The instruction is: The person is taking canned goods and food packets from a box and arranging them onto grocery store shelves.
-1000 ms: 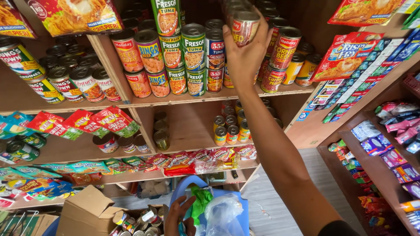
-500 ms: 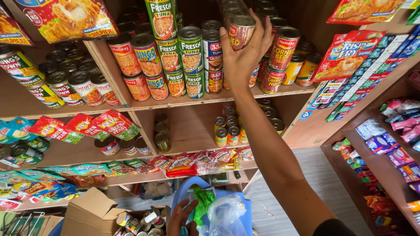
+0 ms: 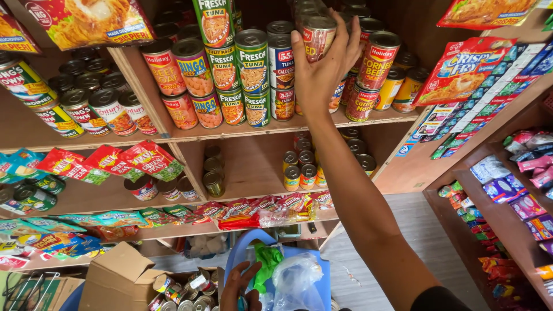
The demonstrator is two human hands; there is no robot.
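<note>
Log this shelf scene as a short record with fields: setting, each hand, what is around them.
setting: wooden shop shelves stacked with tins and snack packets
right hand: raised to the top shelf, its grip closed around a red-labelled tin at the top of a stack
left hand: low down, at a blue basket, touching tins at its edge; whether it grasps one cannot be told
in the basket: green cloth, clear plastic bag
nearby: open cardboard box with loose tins beside it

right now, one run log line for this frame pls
right hand: gripping red can atop stack, upper shelf | left hand: low, at blue basket near loose cans
</note>
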